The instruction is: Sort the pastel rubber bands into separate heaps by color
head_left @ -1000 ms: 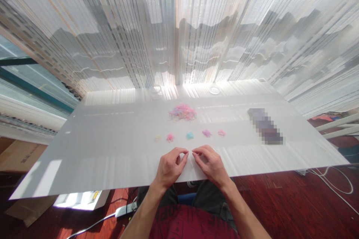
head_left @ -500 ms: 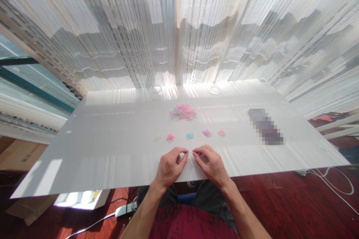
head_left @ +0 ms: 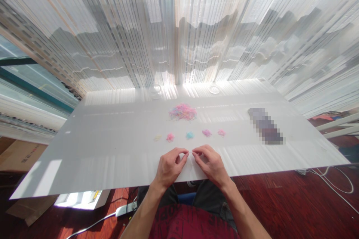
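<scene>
My left hand and my right hand meet almost tip to tip above the table near its front edge. Each one pinches with thumb and forefinger. Between them stretches a thin pale strand, which looks like a small rubber band; its colour is hard to tell. Just beyond the fingers lies a row of small heaps of bands: a yellow heap, a bright pink heap, a blue heap, a purple heap and a light pink heap. Behind the row sits a larger mixed-colour pile.
A blurred-out dark oblong thing rests on the white table to the right. Sheer curtains hang along the far edge. A power strip, a white box and a cardboard box are lower left.
The hands stay nearly in place, fingertips still close together. The thin strand between them shows a little more clearly now. The heaps have not changed.
</scene>
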`<state>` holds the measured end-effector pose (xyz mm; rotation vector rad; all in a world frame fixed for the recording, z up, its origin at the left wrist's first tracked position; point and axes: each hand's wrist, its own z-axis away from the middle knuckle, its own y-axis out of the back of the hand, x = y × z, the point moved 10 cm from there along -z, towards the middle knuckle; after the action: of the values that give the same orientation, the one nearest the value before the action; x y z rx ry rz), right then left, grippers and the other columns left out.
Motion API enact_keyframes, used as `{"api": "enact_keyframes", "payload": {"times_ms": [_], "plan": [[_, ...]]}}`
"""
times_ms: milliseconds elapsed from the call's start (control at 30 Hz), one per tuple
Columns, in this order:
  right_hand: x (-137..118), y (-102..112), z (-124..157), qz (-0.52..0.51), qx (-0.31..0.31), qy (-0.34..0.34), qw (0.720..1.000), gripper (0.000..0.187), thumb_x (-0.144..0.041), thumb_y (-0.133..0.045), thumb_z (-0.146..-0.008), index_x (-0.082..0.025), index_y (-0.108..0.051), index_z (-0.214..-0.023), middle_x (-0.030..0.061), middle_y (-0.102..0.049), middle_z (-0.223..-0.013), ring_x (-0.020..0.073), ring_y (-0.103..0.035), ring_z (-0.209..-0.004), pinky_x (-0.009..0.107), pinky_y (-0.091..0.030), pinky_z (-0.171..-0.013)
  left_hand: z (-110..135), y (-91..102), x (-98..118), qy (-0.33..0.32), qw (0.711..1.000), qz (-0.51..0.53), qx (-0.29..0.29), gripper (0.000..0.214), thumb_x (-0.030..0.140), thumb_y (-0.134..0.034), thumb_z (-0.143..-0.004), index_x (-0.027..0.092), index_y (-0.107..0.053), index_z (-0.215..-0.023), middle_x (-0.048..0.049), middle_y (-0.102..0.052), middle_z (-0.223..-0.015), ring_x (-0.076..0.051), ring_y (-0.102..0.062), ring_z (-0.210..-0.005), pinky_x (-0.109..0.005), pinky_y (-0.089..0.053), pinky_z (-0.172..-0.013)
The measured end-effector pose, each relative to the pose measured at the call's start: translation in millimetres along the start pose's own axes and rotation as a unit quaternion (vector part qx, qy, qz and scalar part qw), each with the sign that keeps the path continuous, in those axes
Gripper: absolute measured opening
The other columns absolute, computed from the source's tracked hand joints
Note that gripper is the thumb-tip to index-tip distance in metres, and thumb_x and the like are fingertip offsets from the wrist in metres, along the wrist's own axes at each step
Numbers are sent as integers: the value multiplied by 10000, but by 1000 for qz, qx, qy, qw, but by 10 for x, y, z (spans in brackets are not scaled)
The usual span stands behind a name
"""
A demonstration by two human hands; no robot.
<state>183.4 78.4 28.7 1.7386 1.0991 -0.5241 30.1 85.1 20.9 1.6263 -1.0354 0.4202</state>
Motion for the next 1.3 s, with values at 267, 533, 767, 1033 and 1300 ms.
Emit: {"api": "enact_keyframes", "payload": {"times_ms": [267, 533, 767, 1033, 1300], "plan": [[8, 0, 8, -7, 5, 0, 1000, 87, -241, -601, -988, -231, -687, -981, 37, -697, -847, 186, -668, -759, 312, -577, -734, 13, 1, -33, 5, 1000, 2, 6, 142, 280, -605, -988, 199, -720, -982, -19, -758, -860, -98, -566, -568, -209, -494, -589], [26, -7, 17, -3, 0, -3, 1000, 79, -241, -605, -989, -233, -682, -977, 34, -687, -844, 188, -663, -766, 308, -569, -739, 18, 5, -37, 6, 1000, 16, 9, 111, 258, -612, -985, 201, -707, -987, -9, -749, -864, -93, -557, -572, -203, -482, -583], [29, 14, 8, -6, 10, -3, 1000, 76, -240, -619, -986, -229, -684, -948, 25, -683, -820, 181, -656, -755, 288, -545, -707, 10, 24, -41, 12, 1000, 14, 16, 108, 235, -616, -971, 200, -681, -1050, -12, -740, -919, -82, -550, -564, -197, -485, -577], [72, 113, 17, -5, 55, -35, 998, 115, -278, -629, -982, -230, -706, -912, 23, -715, -814, 174, -648, -720, 290, -525, -654, 12, 35, -26, 18, 1000, 7, 15, 120, 217, -611, -958, 206, -666, -1064, -11, -731, -955, -81, -553, -572, -200, -493, -583], [264, 591, 14, 68, 142, -84, 984, 243, -418, -610, -976, -215, -726, -911, 30, -725, -798, 176, -628, -668, 313, -534, -662, 10, 41, -10, 6, 1000, 6, 21, 114, 211, -591, -962, 209, -666, -1048, -3, -734, -950, -80, -558, -573, -204, -495, -598]]}}
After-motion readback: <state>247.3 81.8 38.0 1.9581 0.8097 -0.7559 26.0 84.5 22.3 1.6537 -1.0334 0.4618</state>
